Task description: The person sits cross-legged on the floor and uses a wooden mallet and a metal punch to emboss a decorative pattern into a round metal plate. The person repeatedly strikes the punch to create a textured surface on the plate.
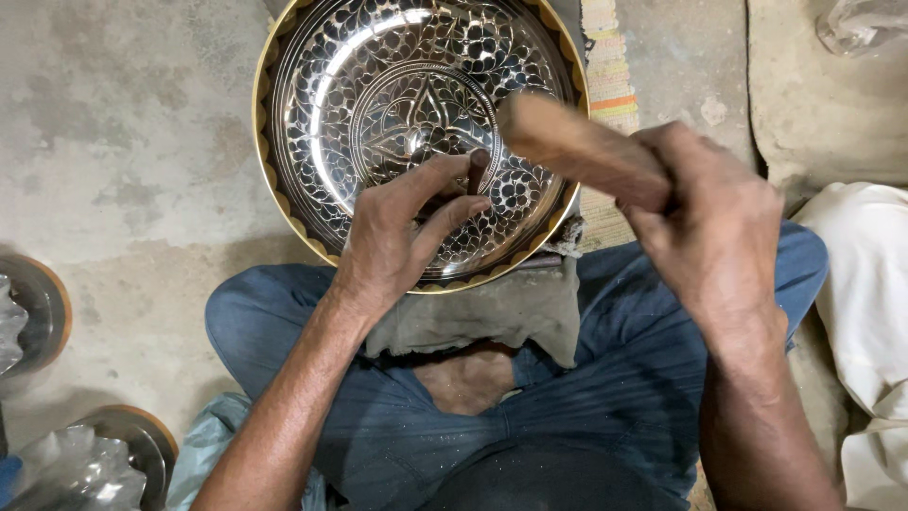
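A large round metal plate (312, 114) with an engraved floral pattern and a gold-coloured rim rests against my lap. My left hand (402, 232) lies on its lower part, fingers pinched around a small dark chisel (478, 168) that stands on the engraved surface. My right hand (705, 222) is raised to the right of the plate and grips a wooden mallet (577, 147), whose blurred head hangs just above the chisel. I sit cross-legged in blue trousers.
A grey cloth (492, 317) lies over my lap under the plate's edge. Round metal dishes (43, 308) and crumpled plastic wrap (66, 468) sit on the concrete floor at left. A striped woven mat (610, 66) and white fabric (870, 293) are at right.
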Tool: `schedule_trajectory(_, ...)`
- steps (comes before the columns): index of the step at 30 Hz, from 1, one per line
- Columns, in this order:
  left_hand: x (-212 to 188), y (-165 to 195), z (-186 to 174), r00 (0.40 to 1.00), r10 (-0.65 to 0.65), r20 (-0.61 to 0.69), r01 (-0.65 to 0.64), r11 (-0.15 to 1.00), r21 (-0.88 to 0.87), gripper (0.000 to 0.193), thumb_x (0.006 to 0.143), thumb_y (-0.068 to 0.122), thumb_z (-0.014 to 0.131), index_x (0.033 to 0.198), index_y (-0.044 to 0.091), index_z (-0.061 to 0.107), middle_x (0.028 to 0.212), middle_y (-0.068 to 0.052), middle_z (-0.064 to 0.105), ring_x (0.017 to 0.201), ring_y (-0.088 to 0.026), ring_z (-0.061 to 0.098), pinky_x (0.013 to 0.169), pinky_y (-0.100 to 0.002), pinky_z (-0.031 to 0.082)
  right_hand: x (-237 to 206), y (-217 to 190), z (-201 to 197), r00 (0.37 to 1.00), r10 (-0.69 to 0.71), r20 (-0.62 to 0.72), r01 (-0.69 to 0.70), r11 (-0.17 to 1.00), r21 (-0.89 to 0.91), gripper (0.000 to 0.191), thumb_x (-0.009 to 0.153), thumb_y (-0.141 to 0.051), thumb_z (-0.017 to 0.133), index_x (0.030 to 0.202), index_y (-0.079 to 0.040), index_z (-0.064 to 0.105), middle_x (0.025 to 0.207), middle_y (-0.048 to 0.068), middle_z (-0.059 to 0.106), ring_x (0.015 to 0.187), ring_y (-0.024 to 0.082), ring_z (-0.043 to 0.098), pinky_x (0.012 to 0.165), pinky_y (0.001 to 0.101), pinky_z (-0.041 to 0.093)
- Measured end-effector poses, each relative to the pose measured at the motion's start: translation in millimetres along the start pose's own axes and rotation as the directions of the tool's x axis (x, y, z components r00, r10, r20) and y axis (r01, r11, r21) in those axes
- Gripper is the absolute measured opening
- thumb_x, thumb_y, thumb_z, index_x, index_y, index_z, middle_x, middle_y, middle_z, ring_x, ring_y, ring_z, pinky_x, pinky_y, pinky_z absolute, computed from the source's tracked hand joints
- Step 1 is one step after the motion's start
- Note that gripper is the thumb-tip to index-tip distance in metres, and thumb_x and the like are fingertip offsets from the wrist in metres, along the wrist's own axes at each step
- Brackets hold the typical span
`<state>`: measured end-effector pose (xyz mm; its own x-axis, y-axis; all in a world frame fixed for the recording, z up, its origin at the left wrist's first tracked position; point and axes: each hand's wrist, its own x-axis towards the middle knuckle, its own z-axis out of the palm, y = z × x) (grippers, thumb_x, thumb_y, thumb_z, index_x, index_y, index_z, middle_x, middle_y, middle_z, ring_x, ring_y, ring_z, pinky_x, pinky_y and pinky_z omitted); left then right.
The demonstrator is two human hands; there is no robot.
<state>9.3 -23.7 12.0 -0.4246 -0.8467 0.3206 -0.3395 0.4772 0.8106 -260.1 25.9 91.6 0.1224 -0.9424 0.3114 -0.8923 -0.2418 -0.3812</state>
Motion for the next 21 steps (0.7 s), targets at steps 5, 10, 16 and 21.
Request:
schedule_trajectory(5, -3.0, -0.5, 0.8, 0.999, 0.042, -0.015, -0.041, 0.998, 0.036, 0.035, 0.1, 0.025, 0.072, 0.13, 0.008, 0.065, 0.122, -0.011, 0.075, 0.107, -0.021, 0.077, 0.087, -0.032, 0.068, -1.6, 4.5, 3.8, 0.943, 0.332, -0.007, -0.305, 0.874, 0.378, 0.016, 0.102, -0.009, 0.072, 0.111, 0.0, 0.063, 0.088, 0.016, 0.069, 0.071, 0.025, 0.07, 0.063, 0.0351, 0.059)
schedule_trajectory(10, -1.7, -1.1, 2.9, 0.999, 0.046, -0.015, -0.045, 0.998, 0.048, 0.033, 0.1, 0.024, 0.073, 0.129, 0.009, 0.065, 0.123, -0.012, 0.075, 0.106, -0.02, 0.077, 0.087, -0.032, 0.068, 2.5, 13.2, -0.4, 0.993, -0.055, 0.105, 0.08, 0.965, -0.25, 0.016, 0.101, -0.007, 0.08, 0.106, -0.002, 0.066, 0.082, 0.015, 0.072, 0.074, 0.027, 0.072, 0.067, 0.0431, 0.061)
schedule_trajectory(16, -1.0, 3.8, -0.7, 0.997, 0.064, -0.039, -0.062, 0.996, 0.06, 0.035, 0.1, 0.022, 0.073, 0.131, 0.007, 0.064, 0.125, -0.013, 0.074, 0.108, -0.021, 0.076, 0.09, -0.032, 0.067, 6.1, 3.4, -5.5, 0.995, 0.037, 0.09, -0.041, 0.998, 0.047, 0.032, 0.093, -0.001, 0.075, 0.121, -0.001, 0.058, 0.103, 0.012, 0.073, 0.097, 0.026, 0.075, 0.085, 0.0387, 0.063)
schedule_trajectory(21, -0.8, 6.5, -1.9, 1.0, -0.006, 0.004, 0.006, 1.0, 0.001, 0.035, 0.099, 0.021, 0.073, 0.131, 0.008, 0.066, 0.121, -0.01, 0.076, 0.105, -0.019, 0.078, 0.087, -0.031, 0.067, 8.4, -1.8, -1.8, 0.99, 0.137, -0.026, -0.133, 0.983, 0.128, 0.027, 0.093, -0.006, 0.078, 0.11, -0.002, 0.058, 0.089, 0.008, 0.069, 0.079, 0.023, 0.071, 0.072, 0.0372, 0.06)
